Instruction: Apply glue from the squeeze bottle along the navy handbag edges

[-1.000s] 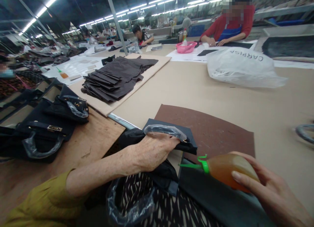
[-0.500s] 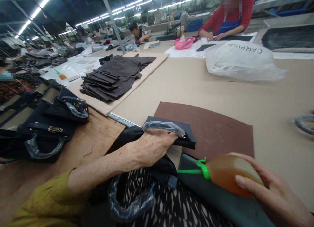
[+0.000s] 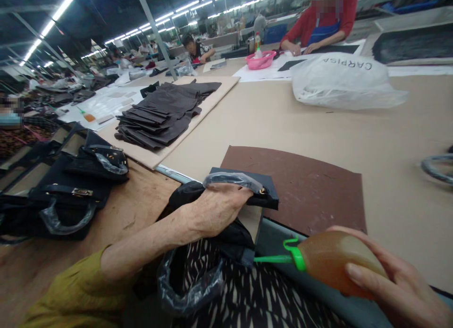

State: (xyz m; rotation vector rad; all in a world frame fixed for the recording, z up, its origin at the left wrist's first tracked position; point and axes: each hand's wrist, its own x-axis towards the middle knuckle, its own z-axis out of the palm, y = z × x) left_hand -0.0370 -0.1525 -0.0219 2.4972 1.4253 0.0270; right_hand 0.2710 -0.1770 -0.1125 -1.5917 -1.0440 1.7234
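Observation:
My left hand (image 3: 217, 207) is closed on a black handbag (image 3: 265, 191) at the table edge, just under its plastic-wrapped handle; the fingertips are hidden. A second wrapped handle (image 3: 189, 288) hangs below, over my patterned clothing (image 3: 240, 297). In my right hand (image 3: 392, 271) lies a squeeze bottle (image 3: 336, 262) of amber liquid, with fingers and thumb wrapped around it. Its green nozzle (image 3: 274, 259) points left, the tip at a dark flap (image 3: 244, 256) of the bag. Whether the tip touches the flap I cannot tell.
A brown sheet (image 3: 297, 191) lies on the table behind the bag. Several black handbags (image 3: 67, 191) stand on the wooden board at left. Farther back are stacked dark pieces (image 3: 163, 111), a white plastic bag (image 3: 347, 82), a pink basket (image 3: 261, 60) and a person in red (image 3: 318, 30).
The squeeze bottle and my right hand have moved slightly down in view, with the nozzle now nearly level. My left hand keeps its hold on the handbag. The whole view has shifted a little.

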